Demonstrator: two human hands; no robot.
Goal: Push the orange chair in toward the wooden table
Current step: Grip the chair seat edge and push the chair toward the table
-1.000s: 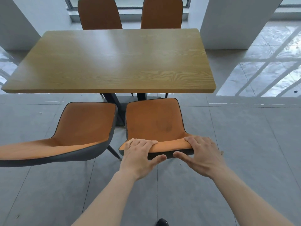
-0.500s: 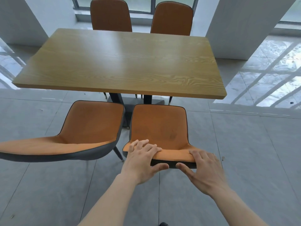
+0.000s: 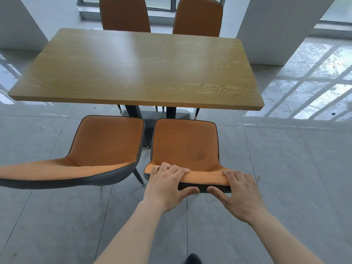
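While both hands hold the top edge of the backrest, the orange chair point(image 3: 185, 147) stands on the grey tiled floor point(image 3: 285, 178), with its seat turned toward the wooden table point(image 3: 137, 67). The left hand point(image 3: 167, 184) is closed on the left part of this edge: the fingers are curled over the top onto the orange front, and the thumb presses on the dark back side. The right hand point(image 3: 238, 191) grips the right part of the edge in the same way, fingers on the top and thumb underneath on the dark side. The two thumbs point to each other and are near, but they do not touch.

The front of the seat lies just before the near edge of the table and seems not yet under the top. Just beside the chair, on its left, stands a second orange chair point(image 3: 91, 151), turned a little outward; the two are very near, but I cannot tell if they touch. Under the table the dark table base point(image 3: 133, 111) is visible. At the far side two more orange chairs point(image 3: 124, 14) stand close against the table, in front of a window. A white pillar point(image 3: 282, 27) rises at the right.
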